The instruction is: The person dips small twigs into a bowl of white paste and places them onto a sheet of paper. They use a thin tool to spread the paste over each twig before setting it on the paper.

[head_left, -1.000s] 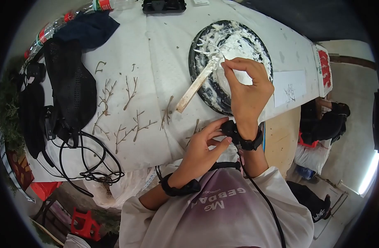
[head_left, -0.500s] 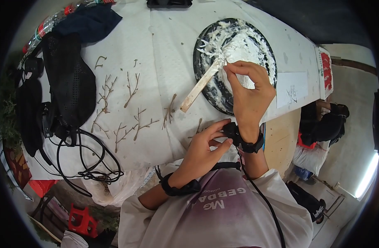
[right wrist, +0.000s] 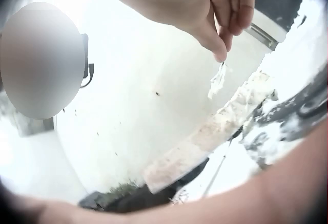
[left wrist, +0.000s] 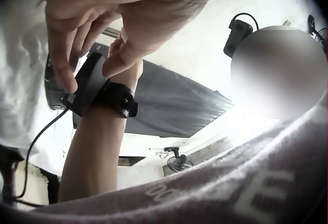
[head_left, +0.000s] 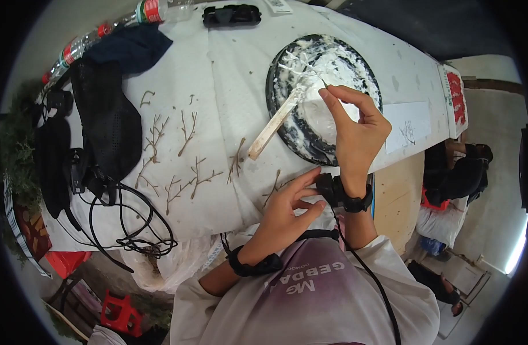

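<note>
Thumb and forefinger of my right hand (head_left: 362, 138) pinch the dark stem end of a small branched twig (head_left: 301, 68), its branches coated in white paste. In the right wrist view the coated twig (right wrist: 217, 83) hangs from the fingertips. Below it are the black round plate (head_left: 275, 95), smeared with thick white paste, and a wooden stick (head_left: 270, 129) with a paste-covered end resting over the rim. My left hand (head_left: 284, 215) is at the right wrist; in the left wrist view its thumb and finger hold the black wrist camera (left wrist: 91, 83) from both sides.
Several bare twigs (head_left: 188, 133) lie left of the plate. A paper with a branch drawing (head_left: 406, 129) is right of it. Black fabric (head_left: 111, 121), coiled cables (head_left: 132, 221) and plastic bottles (head_left: 74, 52) stand or lie at the left. A black tray (head_left: 232, 16) is at the back.
The coated twig has lifted away from the stick's pasty end, as my right hand shifted slightly right. My left hand stays by the right wrist. The head view has moved a little.
</note>
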A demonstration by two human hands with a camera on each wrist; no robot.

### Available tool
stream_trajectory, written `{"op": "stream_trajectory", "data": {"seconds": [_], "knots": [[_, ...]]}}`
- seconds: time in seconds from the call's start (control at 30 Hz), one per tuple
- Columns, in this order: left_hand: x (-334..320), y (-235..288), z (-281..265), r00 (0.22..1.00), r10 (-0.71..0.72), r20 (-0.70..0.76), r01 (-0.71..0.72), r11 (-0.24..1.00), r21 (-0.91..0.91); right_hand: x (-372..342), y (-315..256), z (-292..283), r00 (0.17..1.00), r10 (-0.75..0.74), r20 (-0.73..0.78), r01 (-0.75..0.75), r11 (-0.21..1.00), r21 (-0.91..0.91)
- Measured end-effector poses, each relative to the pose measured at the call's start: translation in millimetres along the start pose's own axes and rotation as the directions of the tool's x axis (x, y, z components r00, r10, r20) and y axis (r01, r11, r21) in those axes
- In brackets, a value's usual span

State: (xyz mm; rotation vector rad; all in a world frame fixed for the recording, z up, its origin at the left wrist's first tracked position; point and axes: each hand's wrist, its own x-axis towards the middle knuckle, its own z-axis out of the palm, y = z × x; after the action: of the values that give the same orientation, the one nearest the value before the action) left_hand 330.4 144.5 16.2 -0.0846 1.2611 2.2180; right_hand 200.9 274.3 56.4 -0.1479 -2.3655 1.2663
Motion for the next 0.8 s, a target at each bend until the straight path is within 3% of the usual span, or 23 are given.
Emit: {"op": "stream_trajectory", "data": {"seconds": [0.07,0.13,0.33,0.43,0.5,0.57,0.6,0.7,0.8], "knots": [[-1,2,1,0.999,0.033,0.005,-0.033,0.999,0.017,3,-1,-7,0.999,0.054,0.01,-0.054,0.995,0.089],[-4,8,1,0.998,-0.035,0.057,0.033,0.999,0.025,4,-2,-17,0.984,0.164,0.07,-0.176,0.953,0.246],[-12,9,11,0.995,-0.028,0.094,0.019,0.995,0.097,-1,3,-41,0.953,0.281,0.114,-0.304,0.867,0.395],[-24,28,7,0.999,-0.049,-0.015,0.051,0.929,0.367,-2,9,-62,0.927,0.36,0.1,-0.365,0.814,0.453],[-35,34,10,0.953,0.188,-0.238,0.008,0.771,0.637,0,15,-84,0.909,0.4,0.121,-0.394,0.723,0.568],[-39,26,4,0.825,0.431,-0.366,0.11,0.513,0.851,-1,23,-116,0.898,0.431,0.089,-0.389,0.684,0.617],[-38,22,-2,0.837,0.423,-0.347,0.104,0.5,0.86,-2,27,-127,0.89,0.449,0.082,-0.396,0.671,0.627],[-38,8,-28,0.748,0.639,-0.177,0.058,0.202,0.978,0,38,-138,0.875,0.467,0.129,-0.426,0.613,0.666],[-38,5,-32,0.721,0.656,-0.224,0.082,0.24,0.967,4,47,-136,0.861,0.474,0.184,-0.459,0.57,0.682]]}}
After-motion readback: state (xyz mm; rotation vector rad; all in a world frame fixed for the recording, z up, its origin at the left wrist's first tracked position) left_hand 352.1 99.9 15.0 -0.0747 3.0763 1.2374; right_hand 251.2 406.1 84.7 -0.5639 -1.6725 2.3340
